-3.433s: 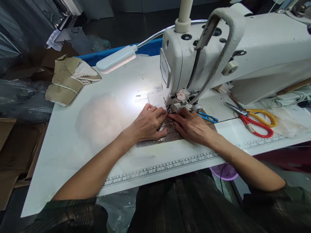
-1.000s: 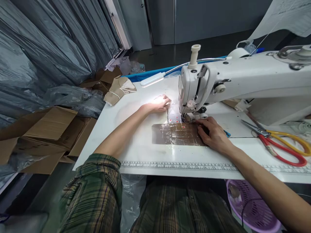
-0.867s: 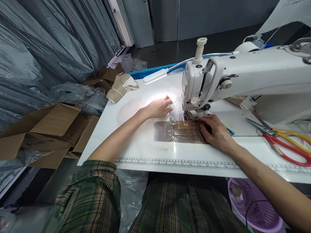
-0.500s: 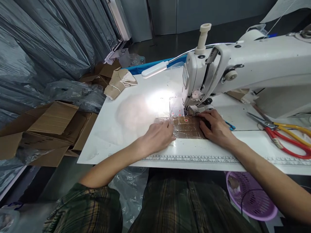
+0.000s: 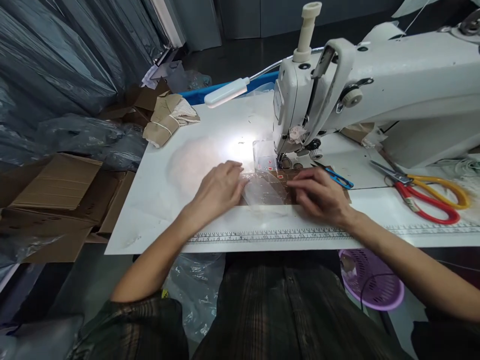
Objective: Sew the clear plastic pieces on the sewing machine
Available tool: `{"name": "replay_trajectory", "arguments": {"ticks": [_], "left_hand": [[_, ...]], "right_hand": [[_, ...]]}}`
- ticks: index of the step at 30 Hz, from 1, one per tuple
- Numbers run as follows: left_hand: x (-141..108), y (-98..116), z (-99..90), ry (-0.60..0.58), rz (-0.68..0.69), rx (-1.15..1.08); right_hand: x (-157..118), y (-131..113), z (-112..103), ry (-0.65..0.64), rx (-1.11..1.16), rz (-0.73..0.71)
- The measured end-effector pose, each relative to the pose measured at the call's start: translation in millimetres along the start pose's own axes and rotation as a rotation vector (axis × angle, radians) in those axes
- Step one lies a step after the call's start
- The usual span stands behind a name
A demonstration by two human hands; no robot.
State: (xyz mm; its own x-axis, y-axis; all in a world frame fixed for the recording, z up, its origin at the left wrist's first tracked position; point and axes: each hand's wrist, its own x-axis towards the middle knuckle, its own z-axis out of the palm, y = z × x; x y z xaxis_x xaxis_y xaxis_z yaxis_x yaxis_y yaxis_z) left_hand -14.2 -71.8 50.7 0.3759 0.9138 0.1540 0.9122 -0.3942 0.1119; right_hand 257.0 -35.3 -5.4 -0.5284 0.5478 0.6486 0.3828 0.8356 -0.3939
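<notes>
At the far left, crumpled clear plastic (image 5: pixel 28 247) is contained in an open cardboard box (image 5: pixel 56 192). On the worktop (image 5: pixel 150 200), a clear film (image 5: pixel 260 192) is spread between the hands, over a brown sheet (image 5: pixel 283 189). The film's left edge is touched by the left hand (image 5: pixel 242 175), half-curled, thumb apart from forefinger; the sheet is overlapped by the right hand (image 5: pixel 290 185), its fingers bent and nearly closed. Whether the film is gripped by either cannot be told. Below, a pale scrap (image 5: pixel 348 264) is held in a purple basket (image 5: pixel 392 296).
</notes>
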Motion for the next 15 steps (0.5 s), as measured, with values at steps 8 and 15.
{"name": "replay_trajectory", "arguments": {"ticks": [8,15], "left_hand": [[40.7,-23.3,27.0,-0.013,-0.070,0.053],[-3.3,-4.5,-14.4,-0.118,-0.229,0.227]], "right_hand": [[-9.9,-68.4,30.3,-0.496,0.197,-0.152],[34.4,-60.8,37.8,-0.379,0.247,-0.187]]}}
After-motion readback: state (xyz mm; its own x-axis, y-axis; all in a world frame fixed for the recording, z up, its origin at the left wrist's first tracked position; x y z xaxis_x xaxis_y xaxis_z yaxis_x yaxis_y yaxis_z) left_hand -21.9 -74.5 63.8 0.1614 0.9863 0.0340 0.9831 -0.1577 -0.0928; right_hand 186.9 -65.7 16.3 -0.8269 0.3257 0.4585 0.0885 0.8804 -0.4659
